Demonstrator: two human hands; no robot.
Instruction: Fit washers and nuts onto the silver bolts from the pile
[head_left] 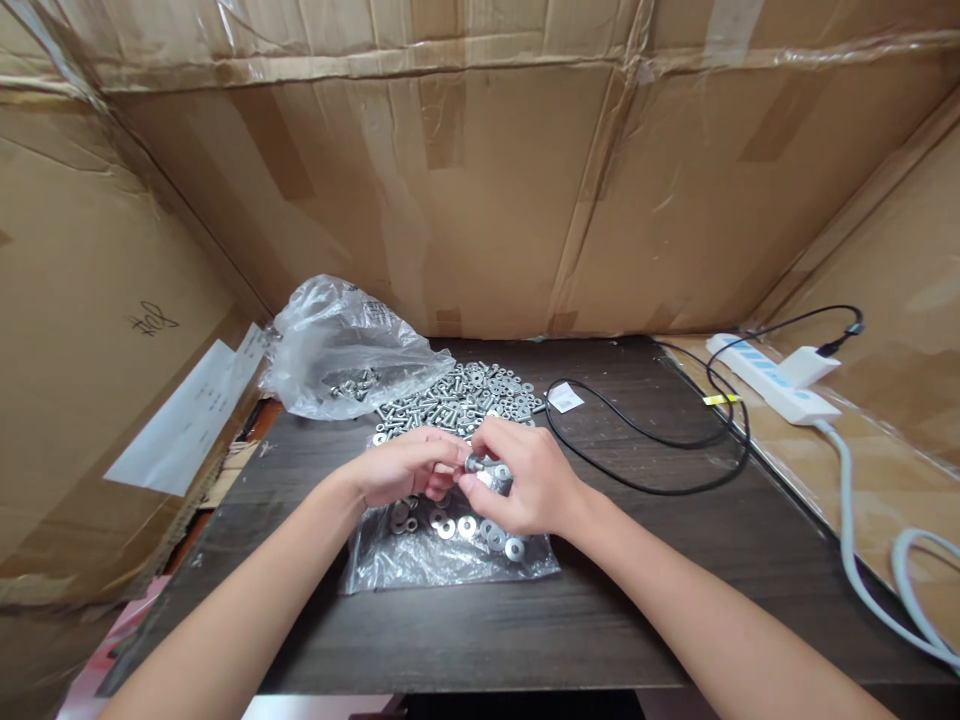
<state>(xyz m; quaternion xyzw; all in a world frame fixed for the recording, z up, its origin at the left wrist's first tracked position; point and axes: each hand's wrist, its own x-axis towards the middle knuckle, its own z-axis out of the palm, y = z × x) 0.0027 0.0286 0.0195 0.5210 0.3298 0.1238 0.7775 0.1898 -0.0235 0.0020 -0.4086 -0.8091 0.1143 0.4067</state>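
The left hand (405, 468) and right hand (536, 475), fingertips narrowed, pinch a bolt (474, 463) between them, long axis roughly crosswise, wide end toward the left; washers (487, 531) lie beneath.

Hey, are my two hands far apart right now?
No, the left hand and the right hand are close together at a small metal fastener.
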